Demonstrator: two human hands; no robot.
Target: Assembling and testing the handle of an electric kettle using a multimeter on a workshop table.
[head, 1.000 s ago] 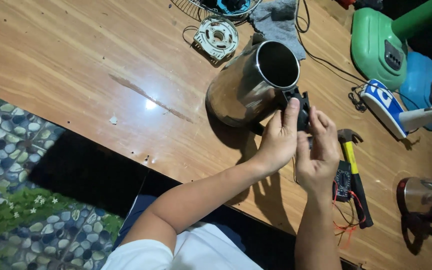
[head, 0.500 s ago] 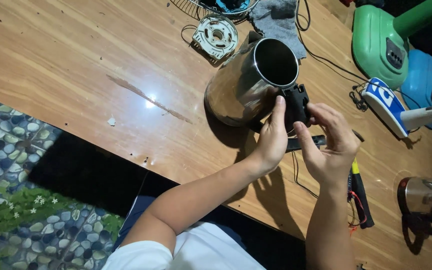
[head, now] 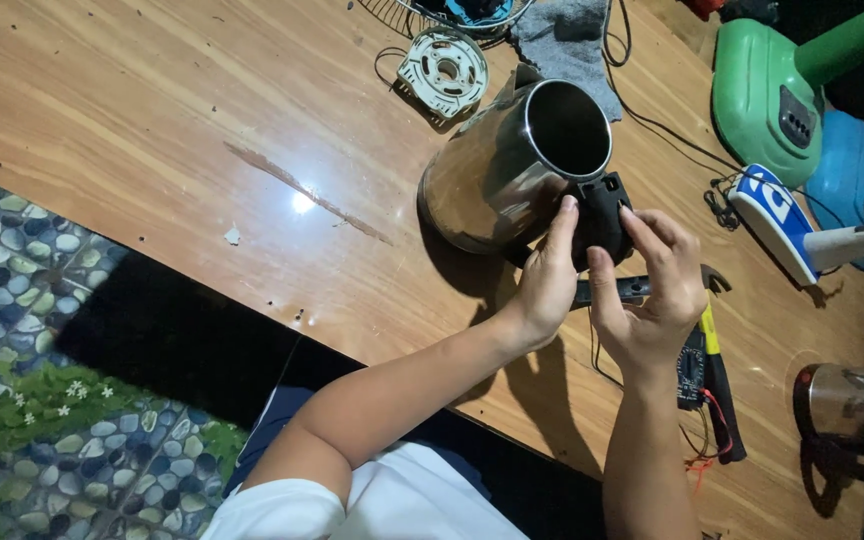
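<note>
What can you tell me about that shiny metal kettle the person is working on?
The kettle is polished steel, rounded and wider at the base, lying tilted on the wooden table with its open mouth facing up and right; no lid is on it. A black plastic handle sits at the rim. The left hand and right hand both grip that handle. A shadow falls beneath it.
</note>
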